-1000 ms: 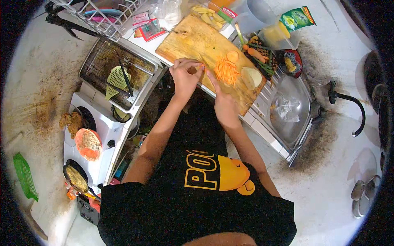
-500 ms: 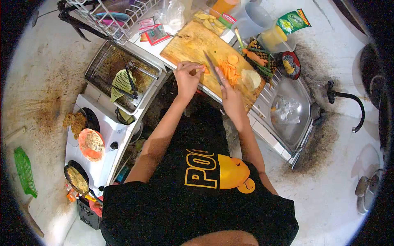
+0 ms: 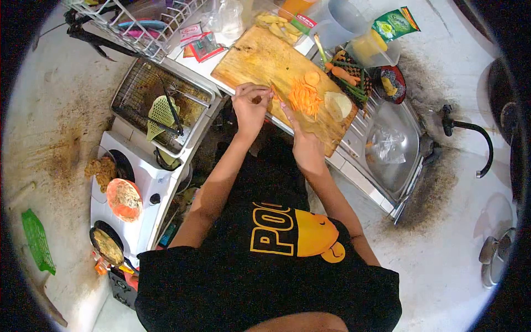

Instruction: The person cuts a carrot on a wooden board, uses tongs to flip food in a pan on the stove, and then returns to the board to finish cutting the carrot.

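My left hand (image 3: 251,110) is at the near edge of the wooden cutting board (image 3: 257,50), its fingertips pinching a small piece of carrot (image 3: 272,88). Close beside it, my right hand (image 3: 307,148) is closed around the knife, index finger stretched forward. The blade is turned nearly edge-on and is hard to make out between the hands. A heap of carrot strips (image 3: 304,98) lies on the board just beyond my right hand. Behind the heap rests a round carrot slice (image 3: 312,78), and to its right is a pale cut vegetable piece (image 3: 337,106).
A metal sink (image 3: 395,166) with a plastic bag in it adjoins the board on the right. Whole carrots (image 3: 343,74) sit in a dark basket behind. At left are a wire-lined tray (image 3: 133,91) with utensils and a white stove (image 3: 124,157) with a pan (image 3: 107,246).
My right hand has moved slightly left and closer to my left fingertips. The knife blade, plainly seen before, has turned nearly edge-on. My left hand keeps its pinch.
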Demonstrator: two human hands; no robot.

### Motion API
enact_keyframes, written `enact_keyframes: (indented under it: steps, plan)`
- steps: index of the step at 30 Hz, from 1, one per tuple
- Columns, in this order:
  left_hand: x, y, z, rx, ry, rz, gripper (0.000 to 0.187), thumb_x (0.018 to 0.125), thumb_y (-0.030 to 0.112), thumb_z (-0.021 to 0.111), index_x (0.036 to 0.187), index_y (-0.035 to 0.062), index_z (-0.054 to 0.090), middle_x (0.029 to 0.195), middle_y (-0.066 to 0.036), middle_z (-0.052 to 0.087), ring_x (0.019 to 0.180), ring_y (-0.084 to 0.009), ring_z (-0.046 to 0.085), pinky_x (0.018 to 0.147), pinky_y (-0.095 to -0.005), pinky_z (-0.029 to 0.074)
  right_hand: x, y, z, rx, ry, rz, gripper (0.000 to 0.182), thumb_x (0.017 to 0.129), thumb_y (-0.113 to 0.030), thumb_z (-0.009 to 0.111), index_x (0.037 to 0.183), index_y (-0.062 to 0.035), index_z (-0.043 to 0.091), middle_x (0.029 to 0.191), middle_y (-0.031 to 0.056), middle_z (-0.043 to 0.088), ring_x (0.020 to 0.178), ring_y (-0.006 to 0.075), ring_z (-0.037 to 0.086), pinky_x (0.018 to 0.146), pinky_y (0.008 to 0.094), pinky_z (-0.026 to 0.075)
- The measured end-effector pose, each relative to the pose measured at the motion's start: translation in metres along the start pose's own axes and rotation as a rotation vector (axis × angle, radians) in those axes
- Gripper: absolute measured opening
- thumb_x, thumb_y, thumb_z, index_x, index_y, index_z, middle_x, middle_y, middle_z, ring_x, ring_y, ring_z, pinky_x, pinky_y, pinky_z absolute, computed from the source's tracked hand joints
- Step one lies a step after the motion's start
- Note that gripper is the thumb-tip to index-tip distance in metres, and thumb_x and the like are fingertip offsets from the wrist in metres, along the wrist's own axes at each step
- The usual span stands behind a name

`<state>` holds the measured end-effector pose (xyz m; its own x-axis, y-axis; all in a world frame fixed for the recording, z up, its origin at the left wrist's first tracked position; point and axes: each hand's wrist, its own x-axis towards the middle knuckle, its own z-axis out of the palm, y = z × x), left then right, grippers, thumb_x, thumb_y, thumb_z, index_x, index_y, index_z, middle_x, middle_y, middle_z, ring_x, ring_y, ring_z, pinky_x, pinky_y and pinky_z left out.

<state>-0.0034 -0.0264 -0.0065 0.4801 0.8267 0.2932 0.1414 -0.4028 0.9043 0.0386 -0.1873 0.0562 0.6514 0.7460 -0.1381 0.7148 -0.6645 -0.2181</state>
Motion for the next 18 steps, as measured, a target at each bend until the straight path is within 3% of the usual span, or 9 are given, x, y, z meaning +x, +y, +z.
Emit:
enact_keyframes:
  steps: [5, 10, 13, 18]
  plan:
    - [-0.001, -0.007, 0.001, 0.003, -0.025, 0.032, 0.006, 0.071, 0.008, 0.076, 0.077, 0.0069, 0.075, 0.085, -0.003, 0.072, 0.093, -0.0212, 0.056, 0.087, -0.0349, 0.04, 0.006, -0.004, 0.006, 0.002, -0.078, 0.024, 0.081, 0.083, 0.003, 0.046, 0.148, -0.0389, 0.021, 0.064, 0.0247, 0.06, 0.061, 0.0416, 0.064, 0.059, 0.0527, 0.051]
    - [0.002, -0.007, 0.001, -0.024, -0.033, 0.051, 0.004, 0.073, 0.01, 0.075, 0.076, 0.0073, 0.074, 0.086, -0.001, 0.071, 0.094, -0.0215, 0.056, 0.087, -0.0357, 0.038, 0.012, -0.008, 0.02, 0.044, -0.052, 0.065, 0.08, 0.083, 0.005, 0.045, 0.148, -0.0365, 0.023, 0.067, 0.0266, 0.06, 0.065, 0.0432, 0.063, 0.063, 0.0546, 0.05]
    - [0.001, -0.002, -0.001, 0.045, -0.041, 0.055, 0.006, 0.073, 0.008, 0.075, 0.079, 0.0064, 0.075, 0.089, -0.005, 0.072, 0.095, -0.0219, 0.058, 0.087, -0.0349, 0.044, 0.013, -0.005, 0.018, 0.122, -0.036, 0.065, 0.08, 0.082, 0.006, 0.044, 0.148, -0.035, 0.024, 0.068, 0.0278, 0.06, 0.068, 0.0439, 0.063, 0.065, 0.0552, 0.05]
    - [0.006, 0.005, -0.009, 0.246, -0.102, 0.09, 0.006, 0.071, 0.014, 0.076, 0.076, 0.0103, 0.075, 0.087, 0.0, 0.071, 0.097, -0.022, 0.054, 0.089, -0.0368, 0.035, 0.011, -0.003, 0.019, 0.18, 0.016, -0.009, 0.084, 0.08, 0.007, 0.044, 0.149, -0.0356, 0.02, 0.068, 0.0282, 0.06, 0.066, 0.0442, 0.063, 0.064, 0.0556, 0.049]
